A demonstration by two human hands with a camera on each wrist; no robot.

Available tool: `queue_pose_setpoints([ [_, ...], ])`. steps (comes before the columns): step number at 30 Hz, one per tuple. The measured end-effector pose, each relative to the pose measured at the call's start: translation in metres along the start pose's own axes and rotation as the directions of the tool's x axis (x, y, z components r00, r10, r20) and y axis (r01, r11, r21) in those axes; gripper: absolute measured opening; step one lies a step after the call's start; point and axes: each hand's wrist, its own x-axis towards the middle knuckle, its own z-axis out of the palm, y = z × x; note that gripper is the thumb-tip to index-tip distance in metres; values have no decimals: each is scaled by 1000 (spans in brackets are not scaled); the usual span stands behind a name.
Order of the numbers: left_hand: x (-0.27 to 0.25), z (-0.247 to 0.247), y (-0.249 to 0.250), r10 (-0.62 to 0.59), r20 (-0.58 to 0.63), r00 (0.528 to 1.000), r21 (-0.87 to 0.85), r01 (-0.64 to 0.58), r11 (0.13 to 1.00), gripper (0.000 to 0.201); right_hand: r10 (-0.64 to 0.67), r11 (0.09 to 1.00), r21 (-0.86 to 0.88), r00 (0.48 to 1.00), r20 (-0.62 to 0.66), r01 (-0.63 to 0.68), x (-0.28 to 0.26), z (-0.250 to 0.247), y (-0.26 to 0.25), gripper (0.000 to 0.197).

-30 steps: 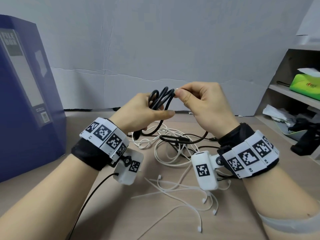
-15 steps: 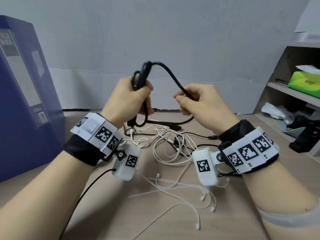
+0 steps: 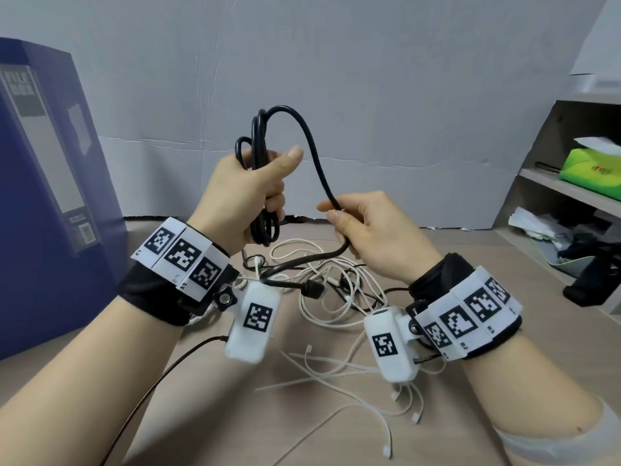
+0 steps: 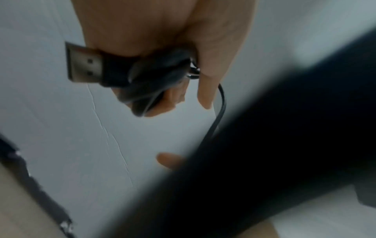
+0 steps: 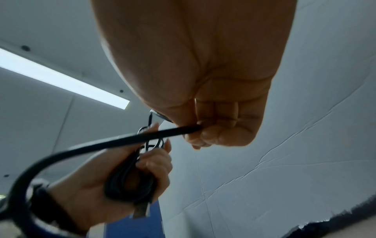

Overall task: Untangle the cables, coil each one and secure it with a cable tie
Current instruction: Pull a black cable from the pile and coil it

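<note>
My left hand (image 3: 255, 190) grips a coiled bundle of black cable (image 3: 260, 183) upright above the table, its loops sticking out above and below the fist. A USB plug (image 4: 85, 64) juts from that fist in the left wrist view. A free strand arcs from the coil top down to my right hand (image 3: 356, 230), which holds the black cable (image 5: 142, 136) in curled fingers. Beyond that hand the strand drops to its angled plug (image 3: 312, 289) on the table. White cables (image 3: 329, 284) lie tangled below the hands. Loose white cable ties (image 3: 336, 375) lie nearer me.
A blue file box (image 3: 50, 196) stands at the left. A shelf unit (image 3: 571, 183) with a green tissue box (image 3: 594, 166) and clutter is at the right. A grey paper-covered wall (image 3: 369, 95) backs the wooden table (image 3: 235, 415). A thin black lead runs from my left wrist camera.
My left hand has lifted the coil higher and turned it upright. My right hand has slid down along the free strand, so the arc between the hands is longer.
</note>
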Motion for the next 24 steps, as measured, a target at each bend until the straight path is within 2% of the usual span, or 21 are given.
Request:
queue_pose_setpoints([
  [3,-2,5,-1,-26,50,998,6,26,1000,31,-11,998,-59,999,48,13,-3,4,-5,25],
  [7,-6,7,0,-37,123,992,34,33,999,37,12,999,-46,991,130,-6,-6,4,-9,25],
  [10,-11,10,4,-1,220,976,75,-16,997,30,15,999,-49,980,201,-5,-10,2,-12,21],
  [12,-13,13,5,30,232,972,111,-57,992,26,13,1000,-24,967,253,-8,-12,3,-17,21],
  [15,-13,16,3,66,194,979,149,-96,984,23,1,1000,3,960,279,-2,-13,6,-21,28],
  [19,-7,12,-2,126,82,989,225,-142,964,28,38,998,42,974,223,-49,-12,7,-22,19],
  [21,-2,6,-4,156,-2,988,252,-151,956,26,69,990,104,976,208,-92,-11,4,-20,28],
  [24,6,-3,-7,164,-112,980,281,-127,951,29,58,987,130,964,260,-95,-14,0,-22,45],
])
